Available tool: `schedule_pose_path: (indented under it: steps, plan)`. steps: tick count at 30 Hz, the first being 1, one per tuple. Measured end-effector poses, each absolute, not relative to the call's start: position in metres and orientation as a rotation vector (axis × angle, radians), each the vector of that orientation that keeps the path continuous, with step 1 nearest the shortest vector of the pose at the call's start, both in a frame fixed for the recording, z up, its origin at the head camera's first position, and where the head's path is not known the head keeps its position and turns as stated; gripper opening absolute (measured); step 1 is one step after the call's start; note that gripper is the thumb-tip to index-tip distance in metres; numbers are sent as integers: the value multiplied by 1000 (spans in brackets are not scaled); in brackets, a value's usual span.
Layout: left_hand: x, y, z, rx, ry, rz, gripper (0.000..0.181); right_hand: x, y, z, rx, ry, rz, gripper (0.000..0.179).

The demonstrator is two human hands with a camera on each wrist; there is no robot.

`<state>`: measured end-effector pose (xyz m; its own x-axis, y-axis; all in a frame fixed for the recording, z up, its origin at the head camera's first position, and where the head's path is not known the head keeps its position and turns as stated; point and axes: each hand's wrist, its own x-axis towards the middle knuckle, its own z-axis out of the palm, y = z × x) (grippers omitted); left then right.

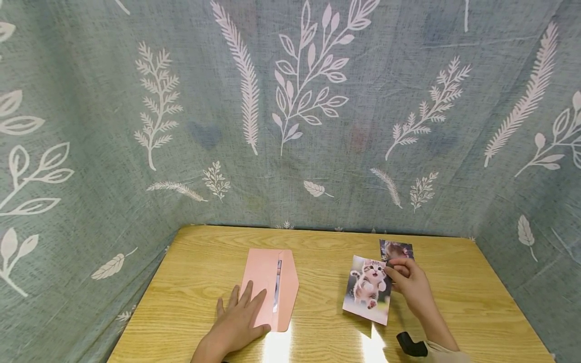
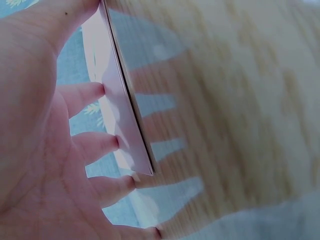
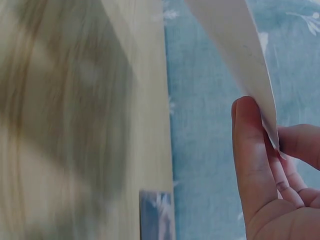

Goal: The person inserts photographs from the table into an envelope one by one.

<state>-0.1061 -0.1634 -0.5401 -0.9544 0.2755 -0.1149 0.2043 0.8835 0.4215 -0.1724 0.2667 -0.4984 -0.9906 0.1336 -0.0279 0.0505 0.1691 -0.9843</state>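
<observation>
Pink paper envelope (image 1: 259,264) lies lower centre, part-hidden under my spread-fingered left hand (image 1: 237,320); my right hand (image 1: 412,283) pinches a rectangular kitten photo (image 1: 366,292).

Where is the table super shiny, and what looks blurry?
Head view: white glare on the table in front of the pink envelope and kitten picture; left wrist view: the table partly mirrors the left hand, its wood grain blurry; right wrist view: the picture lying on the table looks fuzzy.
</observation>
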Motion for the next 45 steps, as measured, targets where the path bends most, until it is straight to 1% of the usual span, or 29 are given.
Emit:
schedule_pose_path:
  steps: [21,35,40,45]
  plan:
    - [-106,-165,-541,367,2876,635,82,-208,204,-492,-175,-2362,2089,29]
    - [-104,-165,-540,370,2866,648,82,-233,154,-507,-161,-2333,2124,25]
    - [-105,-165,-538,386,2872,628,82,-240,141,-512,-171,-2356,2089,20]
    - [-107,-166,-540,384,2871,612,82,-246,132,-522,-175,-2379,2071,20]
